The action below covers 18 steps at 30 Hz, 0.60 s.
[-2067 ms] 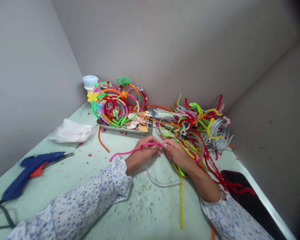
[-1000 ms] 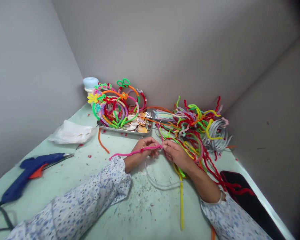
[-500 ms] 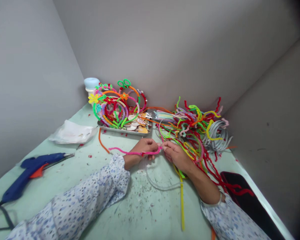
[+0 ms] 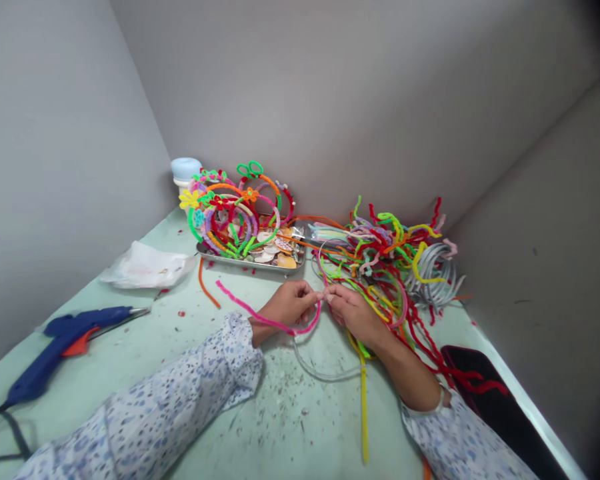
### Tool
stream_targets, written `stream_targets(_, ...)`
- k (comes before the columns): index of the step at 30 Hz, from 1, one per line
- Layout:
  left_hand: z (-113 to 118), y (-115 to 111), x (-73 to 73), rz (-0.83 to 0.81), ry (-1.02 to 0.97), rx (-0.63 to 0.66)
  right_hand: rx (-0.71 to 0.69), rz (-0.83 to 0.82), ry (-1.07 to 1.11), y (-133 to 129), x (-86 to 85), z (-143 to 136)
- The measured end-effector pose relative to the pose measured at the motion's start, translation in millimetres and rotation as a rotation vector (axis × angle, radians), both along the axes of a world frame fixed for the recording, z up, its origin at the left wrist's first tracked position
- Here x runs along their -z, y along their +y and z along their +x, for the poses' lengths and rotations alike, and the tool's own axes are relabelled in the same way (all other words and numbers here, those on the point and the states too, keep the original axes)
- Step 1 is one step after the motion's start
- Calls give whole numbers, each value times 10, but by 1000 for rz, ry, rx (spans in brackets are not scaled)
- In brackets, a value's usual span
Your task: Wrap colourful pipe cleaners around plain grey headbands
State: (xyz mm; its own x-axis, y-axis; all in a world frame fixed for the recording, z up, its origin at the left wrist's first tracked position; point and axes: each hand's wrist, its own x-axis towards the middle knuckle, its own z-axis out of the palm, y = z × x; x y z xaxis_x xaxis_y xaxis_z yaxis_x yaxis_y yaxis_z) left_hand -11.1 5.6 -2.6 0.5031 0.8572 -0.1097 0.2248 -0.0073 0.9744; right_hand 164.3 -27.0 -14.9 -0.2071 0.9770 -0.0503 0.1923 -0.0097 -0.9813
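Observation:
In the head view my left hand and my right hand meet over the middle of the table, fingertips almost touching. Both pinch a bright pink pipe cleaner at their meeting point. Its loose length curves under my left hand and rises to a free end at the left. A thin curved band, partly pink, rises from between my fingertips; the fingers hide where it joins. Below the hands lies a pale grey headband hoop. A yellow pipe cleaner lies beside my right wrist.
Decorated pipe-cleaner headbands stand on a metal tray of flat cut pieces. To the right are tangled pipe cleaners, grey hoops and a dark phone. A blue glue gun and plastic bag lie left.
The pink pipe cleaner's loose length now sags in a wider curve below my left hand, its free end higher. My left fingers have shifted slightly; my right hand has barely moved.

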Motion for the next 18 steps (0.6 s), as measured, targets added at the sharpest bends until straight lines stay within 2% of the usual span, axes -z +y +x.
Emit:
stream_targets(4,-10,-43,-32,168,67,-48,18,5,-50,-6,-44,-11)
stream_targets(11,-60,-53,-56,230,61,17,15,3,-57,-4,-52,-10)
stream_targets(18,-64,-33,-31,380,152,-7,19,-7,-35,2,-44,-11)
